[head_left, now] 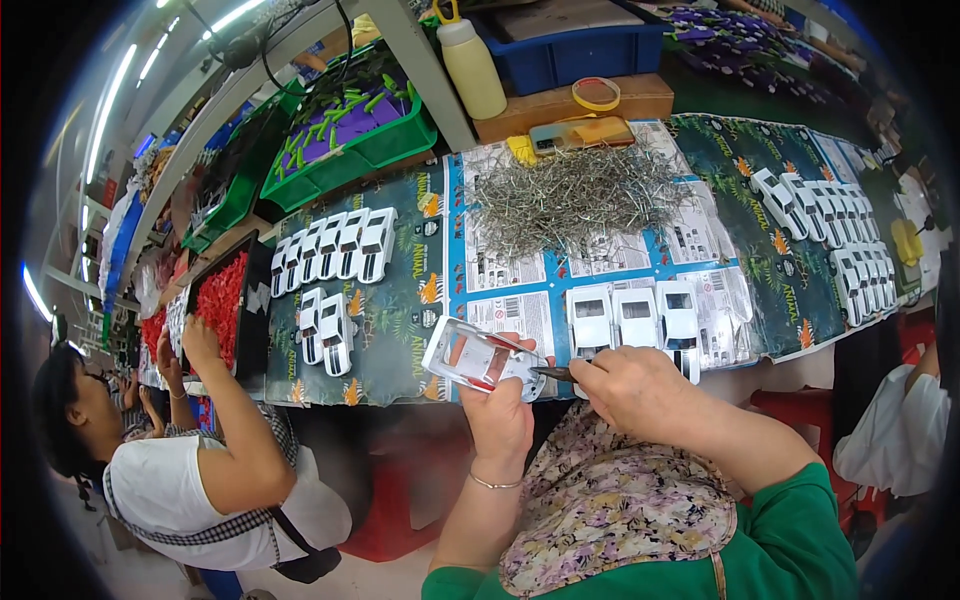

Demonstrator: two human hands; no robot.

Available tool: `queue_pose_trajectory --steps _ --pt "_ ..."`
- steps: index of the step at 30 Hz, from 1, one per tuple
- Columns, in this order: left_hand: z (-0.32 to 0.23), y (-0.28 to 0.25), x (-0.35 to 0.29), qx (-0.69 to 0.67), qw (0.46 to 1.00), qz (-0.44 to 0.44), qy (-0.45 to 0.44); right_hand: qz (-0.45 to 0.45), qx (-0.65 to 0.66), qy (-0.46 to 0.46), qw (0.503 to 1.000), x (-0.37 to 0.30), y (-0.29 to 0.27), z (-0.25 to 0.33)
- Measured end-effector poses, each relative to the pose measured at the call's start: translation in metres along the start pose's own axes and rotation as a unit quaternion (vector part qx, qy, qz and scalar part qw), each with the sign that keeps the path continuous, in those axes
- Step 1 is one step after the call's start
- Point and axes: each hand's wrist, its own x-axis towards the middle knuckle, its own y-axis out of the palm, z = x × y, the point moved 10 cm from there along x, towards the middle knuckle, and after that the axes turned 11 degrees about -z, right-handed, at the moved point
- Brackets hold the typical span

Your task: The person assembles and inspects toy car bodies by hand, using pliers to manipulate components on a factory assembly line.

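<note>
My left hand (499, 420) grips a white toy car body (465, 352) turned underside up, its hollow inside and some red parts showing. In my right hand (640, 392) is a slim dark pointed tool (553, 373), perhaps tweezers; its tip meets the near end of the body. Just beyond my right hand, white toy cars (635, 316) stand side by side on the printed sheet. Farther off lies a heap of thin metal rods (570, 205). More white cars stand in rows at the left (335, 245) and at the right (830, 210).
A green crate (355, 150) with purple and green parts stands at the back left. Behind the heap are a bottle (470, 65), a blue bin (570, 55), a tape roll (597, 94) and a phone (580, 134). A co-worker (200, 450) reaches toward red parts (222, 305).
</note>
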Motion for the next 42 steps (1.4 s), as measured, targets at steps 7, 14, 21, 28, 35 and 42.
queue_pose_trajectory --steps 7,14,21,28,35,42 --pt "0.003 0.0 0.001 0.045 0.999 0.027 0.012 0.026 -0.074 -0.101 0.992 0.011 -0.007 0.019" --pt "0.014 -0.003 -0.002 0.052 0.998 0.018 -0.014 0.087 -0.136 -0.202 0.966 0.017 -0.002 0.029" --pt "0.013 -0.002 -0.001 0.058 0.997 0.036 -0.02 0.079 -0.149 -0.232 0.958 0.02 -0.004 0.037" --pt "0.014 0.0 -0.002 0.067 0.996 0.046 -0.026 0.093 -0.075 -0.209 0.971 0.022 -0.003 0.029" --pt "-0.028 0.009 0.018 0.002 0.997 0.08 -0.014 0.048 0.003 -0.063 0.997 0.021 -0.017 -0.003" --pt "-0.113 -0.059 0.086 0.595 0.71 -0.006 0.377 0.048 -0.024 0.113 0.992 0.006 -0.043 -0.089"
